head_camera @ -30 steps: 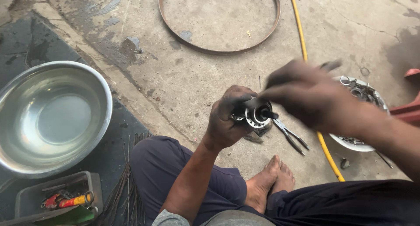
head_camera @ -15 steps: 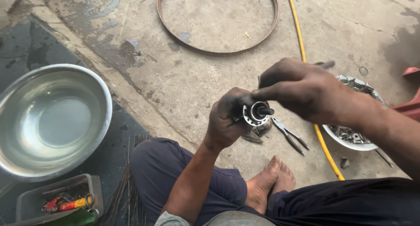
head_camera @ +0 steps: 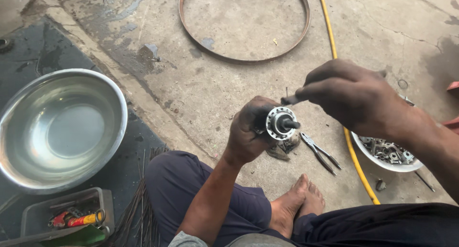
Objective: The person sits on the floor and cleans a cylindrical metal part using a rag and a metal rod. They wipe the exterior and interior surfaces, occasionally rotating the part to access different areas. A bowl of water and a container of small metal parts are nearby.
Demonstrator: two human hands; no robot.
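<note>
Both hands meet: left hand [head_camera: 248,130] clasps wheel hub [head_camera: 281,123], right hand [head_camera: 351,95] above.

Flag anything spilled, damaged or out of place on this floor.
Wet dark patches stain the concrete floor near the bare metal hoop. Pliers lie loose by the foot, and the yellow hose runs past the bowl of small metal parts.

wheel hub [head_camera: 281,123] | round, silvery, axle outward | probably greasy | held above floor
</note>
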